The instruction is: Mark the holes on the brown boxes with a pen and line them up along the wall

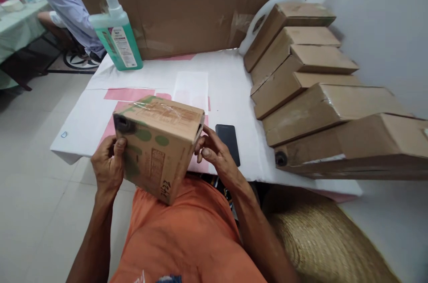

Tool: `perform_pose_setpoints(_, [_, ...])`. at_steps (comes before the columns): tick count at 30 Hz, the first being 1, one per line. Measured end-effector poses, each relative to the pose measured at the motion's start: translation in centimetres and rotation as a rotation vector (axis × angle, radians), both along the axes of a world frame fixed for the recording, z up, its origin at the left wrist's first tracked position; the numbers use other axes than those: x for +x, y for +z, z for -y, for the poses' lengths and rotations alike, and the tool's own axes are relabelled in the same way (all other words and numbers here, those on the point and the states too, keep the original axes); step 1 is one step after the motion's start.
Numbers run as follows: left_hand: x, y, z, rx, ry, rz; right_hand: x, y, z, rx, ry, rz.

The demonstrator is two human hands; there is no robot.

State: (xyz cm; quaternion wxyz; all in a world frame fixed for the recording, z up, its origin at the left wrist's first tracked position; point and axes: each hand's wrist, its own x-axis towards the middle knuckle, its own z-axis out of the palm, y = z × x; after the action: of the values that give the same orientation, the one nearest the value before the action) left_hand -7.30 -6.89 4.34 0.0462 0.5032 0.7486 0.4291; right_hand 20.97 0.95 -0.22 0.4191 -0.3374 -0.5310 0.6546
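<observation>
A brown cardboard box (154, 153) with green print and handwritten black marks is held tilted in front of my orange shirt. Its upper left corner has a dark round hole. My left hand (109, 162) is closed on the box's left edge, its thumb on the near face and the other fingers partly hidden behind. At the box's right edge, where a narrow gap shows, my right hand (214, 149) has its index finger at the edge. The thumb of that hand stands apart and the other fingers are loosely bent. Just beyond it a black phone (228, 144) lies flat.
Several cardboard boxes (301, 100) lean in a row at the right of the white-covered table (230, 84). Behind them stands a white jug (284, 2). A green liquid bottle (118, 40) is at the back left. A straw hat (321, 234) sits low right; a person (67, 6) is beyond.
</observation>
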Motion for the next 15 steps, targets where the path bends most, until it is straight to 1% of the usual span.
perform_pose_setpoints(3, [-0.1,-0.3,-1.1,-0.017,-0.022,0.017,0.0,-1.6,-0.1,0.066,-0.046,0.161])
perform_pose_setpoints(4, [-0.2,-0.6,-1.4,-0.019,-0.033,0.017,-0.2,-2.0,-0.3,0.073,-0.043,0.179])
perform_pose_setpoints(6, [-0.2,-1.3,-1.9,-0.022,-0.065,0.016,-0.8,-2.7,-0.7,0.029,0.012,0.119])
perform_pose_setpoints(9, [-0.2,-2.5,-2.0,-0.060,-0.127,0.023,-1.9,-3.4,-1.2,-0.090,0.111,-0.049])
perform_pose_setpoints(12, [-0.5,-3.0,-1.5,-0.120,-0.174,0.126,-2.6,-4.0,-1.1,-0.133,0.093,-0.090])
perform_pose_setpoints(15, [-0.8,-2.8,-0.5,-0.085,-0.201,0.260,-2.8,-4.4,-0.8,-0.153,0.043,-0.042])
